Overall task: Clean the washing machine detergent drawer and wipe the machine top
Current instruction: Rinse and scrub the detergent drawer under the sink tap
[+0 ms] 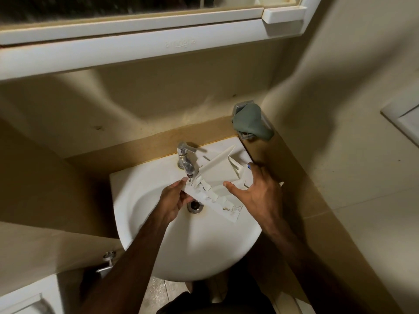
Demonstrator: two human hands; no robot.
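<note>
The white plastic detergent drawer (217,177) lies tilted across the white sink (136,184), with one end under the chrome tap (187,159). Dirt marks show on its lower front strip. My left hand (174,200) grips the drawer's left end near the spout. At the drawer's right side my right hand (258,191) is spread, thumb resting on the drawer's surface and fingers apart. A small blue tip (249,165) shows at its index finger; what it belongs to is unclear. A grey-green cloth (251,120) lies bunched on the ledge behind the sink.
The drain (194,206) sits below the drawer. A white cabinet shelf (136,48) overhangs the sink. Beige walls close in on both sides. A chrome valve (108,261) sticks out at the lower left, and a white frame (405,123) sits on the right wall.
</note>
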